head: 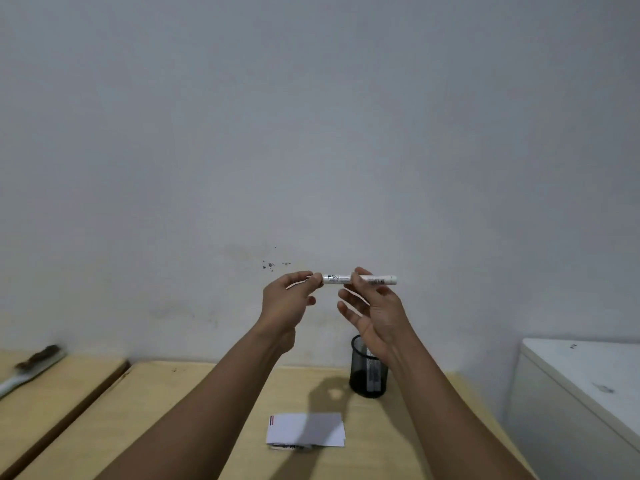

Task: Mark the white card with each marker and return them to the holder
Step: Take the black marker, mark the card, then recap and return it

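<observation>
I hold a white marker [360,279] level in the air in front of the wall, well above the table. My right hand [375,311] pinches its barrel between thumb and forefinger, other fingers spread. My left hand [287,301] grips the marker's left end, where the cap would be; the fingers hide that end. Below on the wooden table lies the white card [306,430], with red and blue marks at its top left corner and dark marks along its near edge. A black mesh holder [367,368] stands behind the card, partly hidden by my right wrist, with pale markers inside.
A second wooden table [52,393] adjoins at the left, with a brush [31,367] lying on it. A white cabinet [585,393] stands at the right. The grey wall rises directly behind the table.
</observation>
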Motion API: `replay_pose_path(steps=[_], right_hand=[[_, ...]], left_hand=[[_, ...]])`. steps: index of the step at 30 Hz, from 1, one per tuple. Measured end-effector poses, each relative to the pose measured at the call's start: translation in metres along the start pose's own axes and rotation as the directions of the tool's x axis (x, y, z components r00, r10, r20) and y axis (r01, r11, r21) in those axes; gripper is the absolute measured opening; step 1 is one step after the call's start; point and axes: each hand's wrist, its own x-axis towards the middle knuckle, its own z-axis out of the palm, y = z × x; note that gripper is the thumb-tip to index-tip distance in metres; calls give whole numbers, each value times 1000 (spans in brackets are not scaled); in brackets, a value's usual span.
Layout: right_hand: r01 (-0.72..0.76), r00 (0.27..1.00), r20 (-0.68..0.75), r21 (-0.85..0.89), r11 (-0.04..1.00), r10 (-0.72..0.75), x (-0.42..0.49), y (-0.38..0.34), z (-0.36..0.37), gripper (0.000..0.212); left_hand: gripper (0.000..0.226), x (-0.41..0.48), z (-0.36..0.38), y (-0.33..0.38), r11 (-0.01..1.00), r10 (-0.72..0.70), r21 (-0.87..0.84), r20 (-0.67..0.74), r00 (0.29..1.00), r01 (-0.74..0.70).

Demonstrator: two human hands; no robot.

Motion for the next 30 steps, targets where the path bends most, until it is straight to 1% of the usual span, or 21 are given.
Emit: replay_pose_path(steps=[3,5,8,10,13,15,20,24,27,30], right_hand=[[-4,1000,23,-49,999,5,-15,6,14,10],[-1,999,41,-34,999,2,-24,9,20,10],[2,998,69,-10,1000,-1,-32,11,24,9],[17,997,76,-11,1000,-16,-31,11,25,7],[42,996,77,-27,999,-40,-34,16,24,8],[25,995,95,-62,998,-19,-48,29,33,8],[80,990,123,-66,995,-71,-50,32,24,13],[106,976,208,-161,981,-72,-50,37,15,18],[96,968,248,-241,966,-34,-48,43,9,24],[85,962,271,-304,949,0,-44,50,0,30]], left_hand=[[27,-18,-7,0,1000,-20,-5,4,1000,20],[21,-27,-12,0,997,-63,-37,13,998,64],[12,-31,-17,2,978,-149,-144,32,988,152],[8,-29,-18,4,973,-158,-168,19,987,159],[7,-30,-19,2,980,-150,-128,14,989,150],[7,-38,-39,-2,976,-167,-145,-23,986,162],[10,-37,-41,-4,974,-211,-89,5,977,211],[16,-33,-44,-8,963,-267,-53,-5,964,266],[19,-29,-48,-17,953,-301,-45,-25,953,299],[24,-24,-54,-28,959,-283,-20,-80,956,282]])
